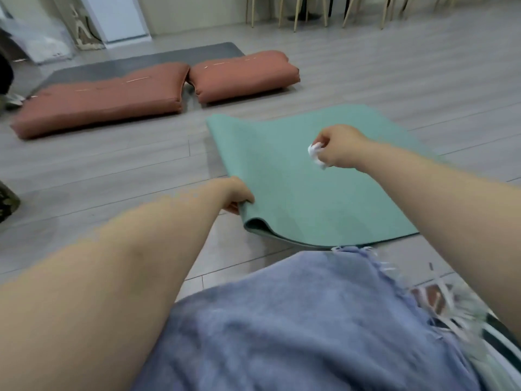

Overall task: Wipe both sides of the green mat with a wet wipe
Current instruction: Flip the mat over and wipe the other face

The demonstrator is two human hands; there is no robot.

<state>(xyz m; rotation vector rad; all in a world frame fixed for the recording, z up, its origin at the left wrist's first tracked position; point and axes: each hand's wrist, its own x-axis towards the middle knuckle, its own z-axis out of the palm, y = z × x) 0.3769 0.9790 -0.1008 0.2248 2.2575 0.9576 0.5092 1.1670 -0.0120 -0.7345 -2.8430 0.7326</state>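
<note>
The green mat (296,176) lay ahead, long axis running near to far; its near-left edge was gripped and lifted by the left hand (239,197), while the balled wet wipe (315,155) was clutched above its middle by the right hand (341,146).

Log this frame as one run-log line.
left hand: grips lifted mat edge | right hand: holds balled wet wipe over green mat | mat: near-left corner raised off floor

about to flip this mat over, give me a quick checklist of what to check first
1. Left hand grips the green mat at its left edge: ok.
2. That edge is lifted off the floor: ok.
3. Right hand holds the wet wipe: ok.
4. Right hand is off the mat: cannot tell.
5. Cushions lie apart from the mat: ok.
6. Top side fully wiped: cannot tell.
</note>
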